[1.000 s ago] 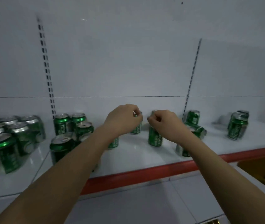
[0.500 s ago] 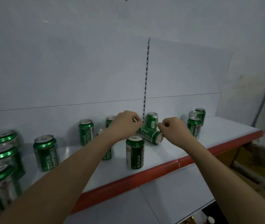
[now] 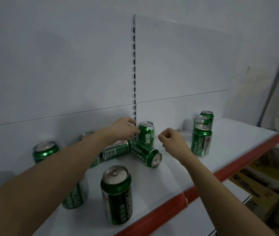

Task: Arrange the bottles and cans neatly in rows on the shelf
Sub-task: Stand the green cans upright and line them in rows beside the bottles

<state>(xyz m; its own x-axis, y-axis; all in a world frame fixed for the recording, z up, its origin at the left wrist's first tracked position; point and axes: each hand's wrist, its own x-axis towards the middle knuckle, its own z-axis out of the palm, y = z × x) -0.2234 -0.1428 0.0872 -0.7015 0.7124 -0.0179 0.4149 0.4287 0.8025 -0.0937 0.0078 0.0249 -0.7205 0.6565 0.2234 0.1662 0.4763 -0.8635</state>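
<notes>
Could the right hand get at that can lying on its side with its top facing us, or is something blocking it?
Probably yes. The right hand hovers just right of the tipped can, holding nothing, with only bare shelf between them. The upright can stands behind it, out of the way.

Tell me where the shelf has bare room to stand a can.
Bare patches: between the fallen can and the right-hand trio, under the right hand; the shelf end beyond that trio; the front strip right of the near upright can. Crowded: the middle, where two cans lie against the upright one by the left hand.
</notes>
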